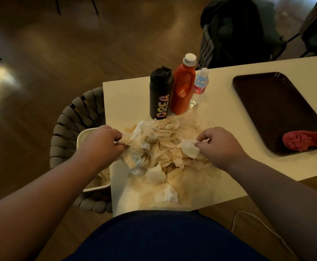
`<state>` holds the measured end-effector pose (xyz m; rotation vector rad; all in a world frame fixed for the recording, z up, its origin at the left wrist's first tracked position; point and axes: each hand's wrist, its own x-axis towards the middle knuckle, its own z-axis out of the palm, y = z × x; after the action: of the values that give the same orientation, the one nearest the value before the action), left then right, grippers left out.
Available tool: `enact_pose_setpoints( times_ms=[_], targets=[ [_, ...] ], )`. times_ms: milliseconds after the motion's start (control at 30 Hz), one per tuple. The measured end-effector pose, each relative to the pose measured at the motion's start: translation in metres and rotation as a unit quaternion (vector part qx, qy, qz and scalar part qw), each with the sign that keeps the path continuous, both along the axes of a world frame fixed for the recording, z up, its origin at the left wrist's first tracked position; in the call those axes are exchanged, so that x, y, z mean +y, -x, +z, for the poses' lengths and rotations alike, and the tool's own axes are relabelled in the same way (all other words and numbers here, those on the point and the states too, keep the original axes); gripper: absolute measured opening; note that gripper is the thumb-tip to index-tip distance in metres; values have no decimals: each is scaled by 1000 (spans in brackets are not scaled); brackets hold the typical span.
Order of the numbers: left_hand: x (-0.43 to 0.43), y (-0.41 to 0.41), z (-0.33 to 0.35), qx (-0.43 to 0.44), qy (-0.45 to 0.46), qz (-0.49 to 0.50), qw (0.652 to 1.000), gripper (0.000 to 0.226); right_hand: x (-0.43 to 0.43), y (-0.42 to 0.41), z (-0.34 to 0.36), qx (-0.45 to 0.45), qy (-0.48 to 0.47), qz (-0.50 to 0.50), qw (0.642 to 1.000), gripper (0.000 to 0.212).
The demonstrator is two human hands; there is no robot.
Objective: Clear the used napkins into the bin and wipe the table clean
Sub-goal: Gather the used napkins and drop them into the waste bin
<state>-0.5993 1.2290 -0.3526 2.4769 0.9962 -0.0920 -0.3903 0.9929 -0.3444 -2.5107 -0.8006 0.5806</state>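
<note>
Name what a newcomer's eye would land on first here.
A heap of stained, crumpled napkins covers the near end of the table, with the left hand and right hand each gripping its edge. Behind it stand a black bottle and an orange bottle; a red cloth lies in the tray at right.

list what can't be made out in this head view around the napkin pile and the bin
1. White bin, head view: the left hand, its forearm and the table edge cover most of it, so how full it is cannot be told.
2. Black bottle: the start of its lettering is hidden behind the napkin pile.
3. Water bottle: label half covered by the orange jug, too small to read.
4. Red cloth: right end cut off by the frame edge.
</note>
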Motion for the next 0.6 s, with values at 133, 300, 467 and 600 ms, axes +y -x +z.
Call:
enact_pose_setpoints(
  times_ms=[133, 300, 467, 600],
  targets=[
    [3, 2, 6, -6, 18, 24, 1000, 9, 17, 2, 24, 40, -72, -34, 996, 6],
    [8, 10, 7, -12, 23, 60, 998, 8, 37, 6, 35, 93, -128, -72, 985, 4],
    [11, 23, 3, -29, 40, 84, 995, 10, 45, 12, 32, 100, -128, -63, 985, 4],
    [21, 39, -9, -37, 63, 153, 986, 14, 47, 13, 30, 99, -133, -53, 985, 1]
  ],
)
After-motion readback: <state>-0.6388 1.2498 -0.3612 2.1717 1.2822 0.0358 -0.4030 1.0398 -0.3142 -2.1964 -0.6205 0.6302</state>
